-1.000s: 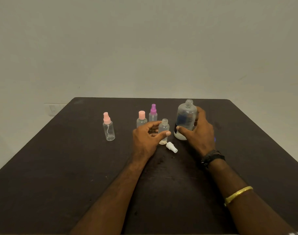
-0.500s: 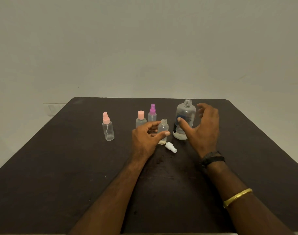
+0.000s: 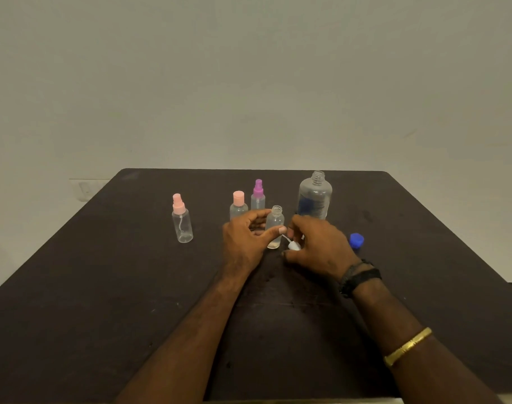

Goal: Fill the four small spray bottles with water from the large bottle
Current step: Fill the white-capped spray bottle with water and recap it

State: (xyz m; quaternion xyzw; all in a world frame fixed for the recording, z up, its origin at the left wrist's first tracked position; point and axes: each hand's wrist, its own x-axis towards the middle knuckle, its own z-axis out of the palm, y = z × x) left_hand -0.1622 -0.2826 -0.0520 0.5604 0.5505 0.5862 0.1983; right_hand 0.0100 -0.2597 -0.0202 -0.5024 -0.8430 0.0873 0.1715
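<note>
Matte dark table, faintly speckled. Left hand curls thumb and fingers round the open bottle: small clear plastic cylinder, threaded neck bare, upright at table centre, a little liquid at the bottom. Right hand, just beside it, fingers curled, pinches the white sprayer, thin dip tube poking out toward the bottle. Large bottle stands behind the right hand, clear, round-shouldered, ribbed neck uncapped, blue label. Blue cap lies on the table to its right. Pink-cap bottle and purple bottle stand close behind the left hand; pink-pump bottle apart to the left, curved tube inside. Black wristband and gold bangle on the right arm.
</note>
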